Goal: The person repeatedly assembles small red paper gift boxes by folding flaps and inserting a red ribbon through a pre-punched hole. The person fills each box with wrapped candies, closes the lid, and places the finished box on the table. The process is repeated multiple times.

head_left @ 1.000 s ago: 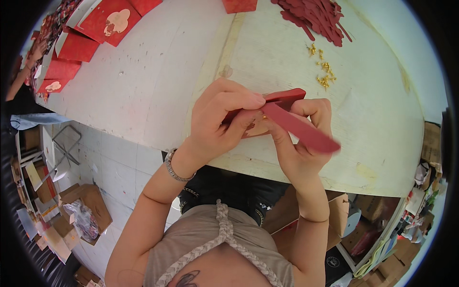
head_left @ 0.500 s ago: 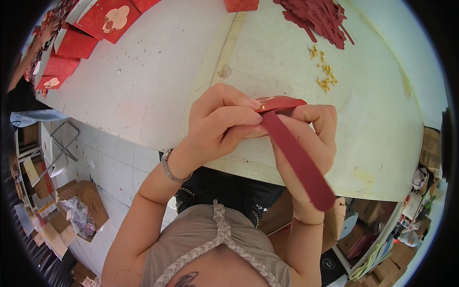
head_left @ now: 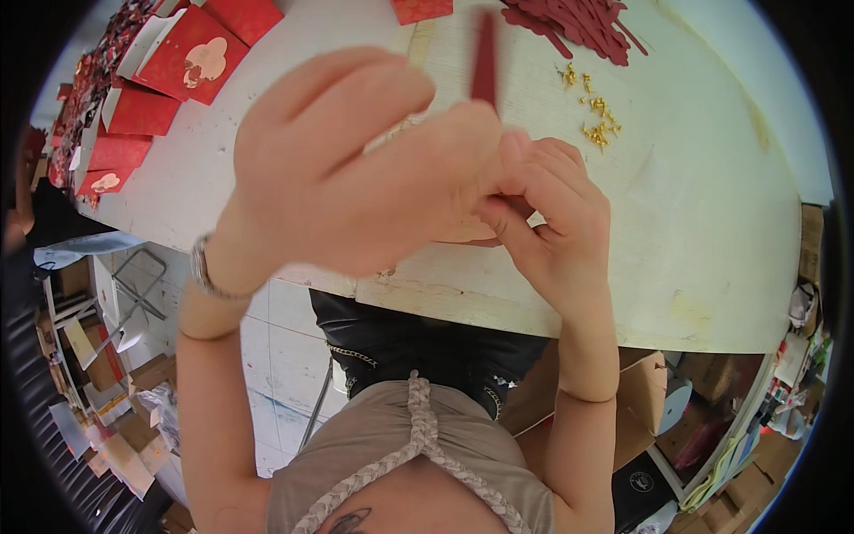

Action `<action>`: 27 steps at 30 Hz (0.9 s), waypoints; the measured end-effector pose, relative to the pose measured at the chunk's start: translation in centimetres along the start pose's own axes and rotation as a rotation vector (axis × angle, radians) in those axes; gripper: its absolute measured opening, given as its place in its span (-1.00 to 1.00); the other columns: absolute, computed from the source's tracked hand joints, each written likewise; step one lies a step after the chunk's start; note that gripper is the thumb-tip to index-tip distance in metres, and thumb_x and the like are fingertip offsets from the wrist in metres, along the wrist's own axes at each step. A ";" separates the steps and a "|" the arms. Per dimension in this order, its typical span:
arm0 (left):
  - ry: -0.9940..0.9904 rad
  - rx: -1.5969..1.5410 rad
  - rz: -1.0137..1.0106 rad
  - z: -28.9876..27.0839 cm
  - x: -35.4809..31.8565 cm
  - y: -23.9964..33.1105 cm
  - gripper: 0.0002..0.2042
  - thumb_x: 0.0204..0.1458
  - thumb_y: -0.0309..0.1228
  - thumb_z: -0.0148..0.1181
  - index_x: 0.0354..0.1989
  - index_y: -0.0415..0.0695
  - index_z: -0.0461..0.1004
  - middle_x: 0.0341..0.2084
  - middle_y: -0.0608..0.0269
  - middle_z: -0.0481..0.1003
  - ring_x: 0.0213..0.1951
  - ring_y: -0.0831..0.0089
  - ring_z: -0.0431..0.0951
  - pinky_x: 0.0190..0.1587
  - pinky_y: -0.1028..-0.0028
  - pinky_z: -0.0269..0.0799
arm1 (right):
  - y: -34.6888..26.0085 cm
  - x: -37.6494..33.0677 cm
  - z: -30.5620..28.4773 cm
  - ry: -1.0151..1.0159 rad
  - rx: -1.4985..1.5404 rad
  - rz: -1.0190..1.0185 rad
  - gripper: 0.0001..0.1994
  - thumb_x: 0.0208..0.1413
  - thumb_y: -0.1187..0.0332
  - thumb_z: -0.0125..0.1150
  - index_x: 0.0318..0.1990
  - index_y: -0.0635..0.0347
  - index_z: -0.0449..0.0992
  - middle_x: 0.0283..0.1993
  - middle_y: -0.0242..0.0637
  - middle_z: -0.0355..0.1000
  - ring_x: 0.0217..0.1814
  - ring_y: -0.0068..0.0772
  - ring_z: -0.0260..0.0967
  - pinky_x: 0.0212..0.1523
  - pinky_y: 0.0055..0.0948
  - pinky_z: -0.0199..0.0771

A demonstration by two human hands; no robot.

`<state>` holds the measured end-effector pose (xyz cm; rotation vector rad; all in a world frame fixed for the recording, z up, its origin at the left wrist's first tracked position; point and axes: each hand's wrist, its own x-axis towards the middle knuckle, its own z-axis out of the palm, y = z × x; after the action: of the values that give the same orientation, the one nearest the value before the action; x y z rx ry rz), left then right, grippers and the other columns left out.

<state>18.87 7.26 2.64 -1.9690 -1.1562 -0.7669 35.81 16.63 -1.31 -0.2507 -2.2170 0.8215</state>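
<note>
My left hand point(head_left: 365, 169) is raised over the table, large and blurred, its fingers curled closed. A dark red strap point(head_left: 485, 67) with a narrow, smeared end stands up from beside its knuckles, gripped there. Right against it, my right hand point(head_left: 560, 218) pinches a red piece between thumb and fingers. My left hand covers most of that piece; only a thin reddish edge point(head_left: 480, 242) shows below. How the strap and the piece join is hidden.
Farther back lie a pile of dark red straps point(head_left: 578, 27) and several small gold fasteners point(head_left: 600, 120). Red paper bags or boxes point(head_left: 191, 58) with pale gold patterns stand at the far left. A cardboard box point(head_left: 640, 400) sits under the table's front edge.
The strap has swung from hanging toward me over my right wrist to pointing up and away. My left hand has risen closer and now covers the red piece; my right hand has turned slightly.
</note>
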 end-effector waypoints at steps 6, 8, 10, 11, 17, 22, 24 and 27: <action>-0.219 -0.426 -0.454 0.3 0.5 -0.2 -0.81 -0.21 -0.62 0.16 -0.35 -0.23 0.54 -0.46 0.19 0.51 -0.50 0.41 0.51 -0.54 0.55 0.41 | 0.0 -0.5 -0.4 -0.004 -0.041 -0.054 -0.80 -0.29 0.43 0.35 -0.44 0.11 0.46 -0.42 -0.46 0.44 -0.40 -0.40 0.33 -0.15 -0.35 0.24; -0.218 -0.730 -0.883 -0.6 -0.5 1.5 -0.85 -0.12 -0.66 0.13 -0.34 -0.27 0.51 -0.44 0.17 0.52 -0.43 0.45 0.54 -0.47 0.56 0.47 | 0.1 -0.9 0.1 0.033 -0.028 -0.089 -0.79 -0.28 0.38 0.35 -0.42 0.09 0.46 -0.36 -0.51 0.46 -0.38 -0.45 0.33 -0.12 -0.31 0.23; -0.215 -0.918 -1.232 -1.3 -0.4 2.7 -0.92 -0.03 -0.64 0.11 -0.35 -0.30 0.46 -0.44 0.13 0.53 -0.39 0.47 0.55 -0.40 0.56 0.49 | 0.3 -1.1 0.2 0.038 -0.011 -0.075 -0.79 -0.28 0.39 0.35 -0.42 0.09 0.46 -0.34 -0.51 0.46 -0.37 -0.46 0.33 -0.11 -0.29 0.23; -0.204 -0.965 -1.359 -1.4 0.1 3.3 -0.96 0.01 -0.60 0.09 -0.37 -0.31 0.41 -0.44 0.09 0.54 -0.39 0.47 0.55 -0.36 0.57 0.48 | 0.3 -1.2 0.2 0.032 -0.005 -0.067 -0.80 -0.28 0.40 0.34 -0.42 0.10 0.46 -0.33 -0.51 0.46 -0.37 -0.47 0.33 -0.10 -0.28 0.23; -0.179 -0.981 -1.234 -0.9 -1.1 3.5 -0.91 0.07 -0.54 0.06 -0.35 -0.30 0.32 -0.46 0.03 0.53 -0.38 0.44 0.56 -0.29 0.54 0.49 | 0.1 -1.4 -0.4 -0.005 0.007 -0.013 -0.82 -0.25 0.42 0.32 -0.43 0.10 0.46 -0.29 -0.49 0.45 -0.35 -0.50 0.34 -0.08 -0.25 0.21; -0.164 -1.045 -1.069 -1.1 -2.1 2.9 -0.90 0.02 -0.71 0.04 -0.28 -0.39 0.34 -0.36 0.00 0.53 -0.30 0.44 0.56 -0.25 0.56 0.50 | -0.3 -1.2 0.0 0.048 0.016 0.046 -0.83 -0.31 0.43 0.38 -0.48 0.03 0.51 -0.43 -0.50 0.42 -0.36 -0.47 0.36 -0.06 -0.27 0.18; -0.140 -1.054 -1.080 -0.9 -2.4 2.9 -0.90 0.02 -0.71 0.03 -0.28 -0.39 0.34 -0.35 -0.01 0.53 -0.31 0.46 0.56 -0.27 0.58 0.50 | -0.3 -1.1 0.0 0.050 0.017 0.049 -0.82 -0.31 0.43 0.37 -0.48 0.03 0.51 -0.44 -0.50 0.42 -0.37 -0.48 0.35 -0.06 -0.27 0.18; -0.167 -0.953 -1.111 -0.7 -2.0 3.3 -0.89 0.08 -0.53 0.06 -0.33 -0.31 0.29 -0.45 -0.02 0.53 -0.40 0.40 0.57 -0.31 0.53 0.50 | -0.4 -1.0 0.0 0.050 0.022 0.053 -0.82 -0.32 0.44 0.37 -0.48 0.03 0.51 -0.44 -0.49 0.42 -0.38 -0.48 0.35 -0.06 -0.26 0.18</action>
<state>20.84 4.60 0.59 -1.9476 -2.3254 -2.0291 36.51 15.91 -1.68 -0.3174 -2.1617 0.8587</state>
